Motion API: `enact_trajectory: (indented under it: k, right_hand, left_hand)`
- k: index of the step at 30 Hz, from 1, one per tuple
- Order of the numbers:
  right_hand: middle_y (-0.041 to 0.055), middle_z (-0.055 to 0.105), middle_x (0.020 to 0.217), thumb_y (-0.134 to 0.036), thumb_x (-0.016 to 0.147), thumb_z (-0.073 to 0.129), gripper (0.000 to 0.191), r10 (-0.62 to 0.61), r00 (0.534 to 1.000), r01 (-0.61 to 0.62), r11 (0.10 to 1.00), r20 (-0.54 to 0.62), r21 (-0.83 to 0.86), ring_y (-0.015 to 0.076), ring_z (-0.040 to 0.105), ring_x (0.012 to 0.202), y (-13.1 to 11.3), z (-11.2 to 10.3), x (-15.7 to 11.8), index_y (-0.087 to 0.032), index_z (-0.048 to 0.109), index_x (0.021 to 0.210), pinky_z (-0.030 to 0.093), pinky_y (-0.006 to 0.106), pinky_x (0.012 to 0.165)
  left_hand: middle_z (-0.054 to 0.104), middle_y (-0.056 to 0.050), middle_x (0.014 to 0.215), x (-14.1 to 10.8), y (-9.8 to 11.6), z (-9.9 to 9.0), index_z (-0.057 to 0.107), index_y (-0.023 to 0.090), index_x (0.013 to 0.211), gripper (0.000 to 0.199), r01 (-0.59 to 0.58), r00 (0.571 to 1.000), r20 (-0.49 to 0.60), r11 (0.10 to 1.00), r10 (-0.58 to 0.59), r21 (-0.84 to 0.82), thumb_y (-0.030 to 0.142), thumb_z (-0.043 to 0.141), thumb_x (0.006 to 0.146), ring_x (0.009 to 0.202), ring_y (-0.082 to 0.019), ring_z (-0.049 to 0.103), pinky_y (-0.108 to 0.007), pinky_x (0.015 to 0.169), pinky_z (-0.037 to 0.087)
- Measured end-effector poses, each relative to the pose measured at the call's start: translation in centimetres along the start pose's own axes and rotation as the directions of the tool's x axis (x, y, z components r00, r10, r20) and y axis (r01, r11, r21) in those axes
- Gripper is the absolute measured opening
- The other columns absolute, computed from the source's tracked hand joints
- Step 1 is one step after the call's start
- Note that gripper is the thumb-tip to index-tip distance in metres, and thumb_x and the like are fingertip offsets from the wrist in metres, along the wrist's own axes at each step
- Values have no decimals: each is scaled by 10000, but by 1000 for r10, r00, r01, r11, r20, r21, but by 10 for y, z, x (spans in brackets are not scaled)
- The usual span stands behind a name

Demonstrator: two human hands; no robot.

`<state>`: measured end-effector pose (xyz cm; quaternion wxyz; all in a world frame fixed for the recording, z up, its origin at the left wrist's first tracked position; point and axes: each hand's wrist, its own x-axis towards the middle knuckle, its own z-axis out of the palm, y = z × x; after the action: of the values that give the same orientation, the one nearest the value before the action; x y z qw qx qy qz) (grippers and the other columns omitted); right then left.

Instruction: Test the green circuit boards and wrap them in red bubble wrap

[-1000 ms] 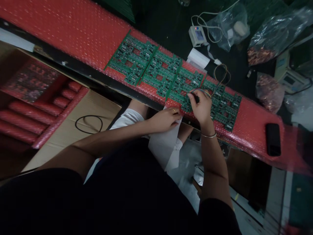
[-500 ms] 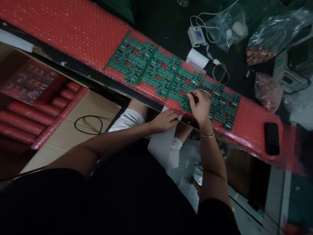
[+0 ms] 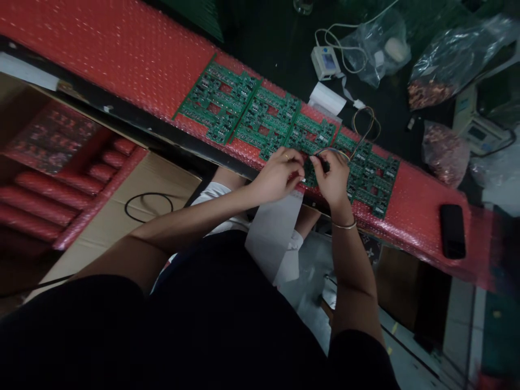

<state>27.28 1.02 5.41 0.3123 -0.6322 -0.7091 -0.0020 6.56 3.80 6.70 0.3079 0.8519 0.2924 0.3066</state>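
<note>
Green circuit board panels (image 3: 266,116) lie in a row on red bubble wrap (image 3: 134,65). My left hand (image 3: 278,176) is closed in a pinch over the near edge of a panel, with a small white sticker (image 3: 301,179) at its fingertips. Below it a pale paper strip (image 3: 273,233) hangs over the table edge onto my lap. My right hand (image 3: 333,176) is closed on the end of a thin bundle of coloured wires (image 3: 368,130), against the boards. Its fingers hide the tip of the wires.
A small white meter with a screen (image 3: 325,62) and a paper roll (image 3: 327,99) stand behind the boards. Bags of copper-coloured parts (image 3: 444,151) lie at the right, beyond a black phone (image 3: 452,231). At the left is a carton (image 3: 122,200) with rolled red bubble wrap.
My left hand has left the paper strip and moved up and slightly right to the boards, a small white sticker now showing in its fingers. My right hand stays nearly still.
</note>
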Motion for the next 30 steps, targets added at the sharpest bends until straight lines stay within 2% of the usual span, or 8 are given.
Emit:
enact_trajectory:
  k: [5,15,19,23,27,30]
  right_hand:
    - [60,731,943,-543,1057,467,355,-2,1000,2,1000,-13,15,247,663,948,0,1,-1,-249,627,939,487,414,900]
    - [66,736,937,-542,1065,441,370,-5,1000,4,1000,-15,-22,252,673,945,-2,2,-1,-254,639,941,509,417,897]
    - [58,743,932,-520,1057,465,350,10,1000,-10,1000,-8,-3,249,680,936,-4,0,0,-253,653,929,517,420,899]
    - [58,765,935,-514,1018,570,313,1,999,3,992,-36,123,243,701,939,-8,-8,5,-251,674,885,544,421,905]
    - [59,782,979,-470,1019,587,269,39,996,-23,984,-84,178,238,723,988,-13,-14,15,-254,707,910,560,431,939]
    - [63,785,1058,-419,1036,557,230,22,999,-16,977,-26,213,235,729,1048,-16,-11,26,-258,721,1026,568,434,965]
  left_hand:
    - [672,-97,1143,20,-6,8,761,180,889,147,55,997,49,995,-60,81,156,616,891,1196,-320,547,-523,1009,466]
    - [665,-131,1161,25,1,12,768,164,867,128,65,994,71,971,-83,229,205,650,899,1185,-364,544,-520,944,464]
    - [687,-122,1231,13,2,12,764,188,1070,174,-44,999,32,949,36,311,243,642,960,1210,-350,551,-510,966,446]
    - [713,-113,1278,-6,-3,16,759,201,1149,258,-234,972,105,902,210,362,253,526,1052,1233,-310,576,-472,956,454]
    - [730,-126,1267,-10,-7,23,763,192,1159,285,-258,966,129,895,226,364,215,496,1063,1205,-294,613,-472,939,482]
    - [735,-130,1276,-10,-6,22,753,188,1199,284,-257,966,131,905,225,339,200,507,1056,1262,-298,609,-488,987,495]
